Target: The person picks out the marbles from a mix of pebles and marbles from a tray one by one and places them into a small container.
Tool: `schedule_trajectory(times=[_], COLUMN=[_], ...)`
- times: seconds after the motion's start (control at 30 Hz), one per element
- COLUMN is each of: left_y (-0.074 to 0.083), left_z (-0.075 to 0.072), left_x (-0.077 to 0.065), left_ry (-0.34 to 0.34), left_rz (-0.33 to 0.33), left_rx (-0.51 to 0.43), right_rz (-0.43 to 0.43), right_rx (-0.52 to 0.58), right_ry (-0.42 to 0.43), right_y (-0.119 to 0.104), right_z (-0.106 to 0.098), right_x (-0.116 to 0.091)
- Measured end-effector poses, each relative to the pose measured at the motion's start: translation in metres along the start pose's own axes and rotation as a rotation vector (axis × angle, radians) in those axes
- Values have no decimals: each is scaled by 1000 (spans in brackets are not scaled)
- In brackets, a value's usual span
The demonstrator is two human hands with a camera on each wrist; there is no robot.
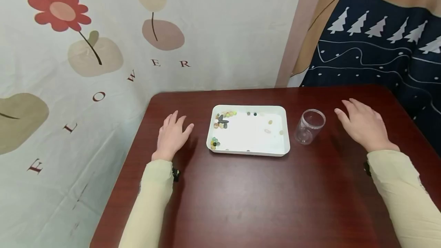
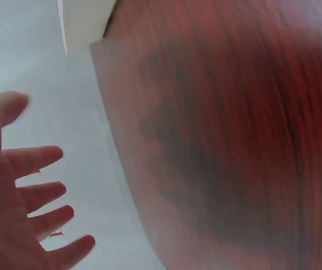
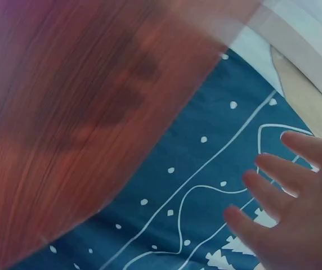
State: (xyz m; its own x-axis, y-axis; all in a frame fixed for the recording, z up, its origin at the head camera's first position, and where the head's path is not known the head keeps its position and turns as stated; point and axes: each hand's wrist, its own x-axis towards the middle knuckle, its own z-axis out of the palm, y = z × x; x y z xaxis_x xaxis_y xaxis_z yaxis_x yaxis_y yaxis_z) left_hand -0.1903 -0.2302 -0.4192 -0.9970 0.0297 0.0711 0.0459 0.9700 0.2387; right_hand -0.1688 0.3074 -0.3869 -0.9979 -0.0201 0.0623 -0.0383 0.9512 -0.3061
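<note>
My left hand (image 1: 171, 135) is held over the left part of the table, fingers spread, with nothing in it. In the left wrist view its fingers (image 2: 40, 194) are extended and apart. To its right lies a white tray (image 1: 248, 137) with small coloured stones in it. Some stones (image 1: 221, 121) cluster at the tray's upper left, others (image 1: 214, 143) at the lower left, and a few pale ones at the right. Just right of the tray stands a clear jar (image 1: 310, 126) without a lid. Beyond the jar, my right hand (image 1: 366, 125) is also bare, its fingers (image 3: 285, 174) spread.
The dark red wooden table (image 1: 262, 202) has its back edge along a white cloth (image 1: 224, 30) with flower prints. A navy cloth (image 1: 372, 56) with white trees hangs beyond the table's right side. The hands cast shadows on the tabletop.
</note>
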Motion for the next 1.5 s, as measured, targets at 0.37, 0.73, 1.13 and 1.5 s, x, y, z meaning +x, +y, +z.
schedule_trajectory(times=[0.37, 0.73, 1.13, 1.5], left_y=[31, 51, 47, 49], left_z=[5, 40, 71, 65], left_x=[-12, -34, -49, -39], left_ry=[126, 53, -78, -268], left_rz=[-5, -201, -286, -235], left_rx=[-252, -625, -1169, -1335], right_rz=[63, 51, -45, -73], right_rx=[202, 453, 598, 679], right_ry=[311, 560, 612, 462], right_y=[-32, -75, -115, -141], right_z=[2, 19, 42, 61], right_x=[-9, -14, -17, -7])
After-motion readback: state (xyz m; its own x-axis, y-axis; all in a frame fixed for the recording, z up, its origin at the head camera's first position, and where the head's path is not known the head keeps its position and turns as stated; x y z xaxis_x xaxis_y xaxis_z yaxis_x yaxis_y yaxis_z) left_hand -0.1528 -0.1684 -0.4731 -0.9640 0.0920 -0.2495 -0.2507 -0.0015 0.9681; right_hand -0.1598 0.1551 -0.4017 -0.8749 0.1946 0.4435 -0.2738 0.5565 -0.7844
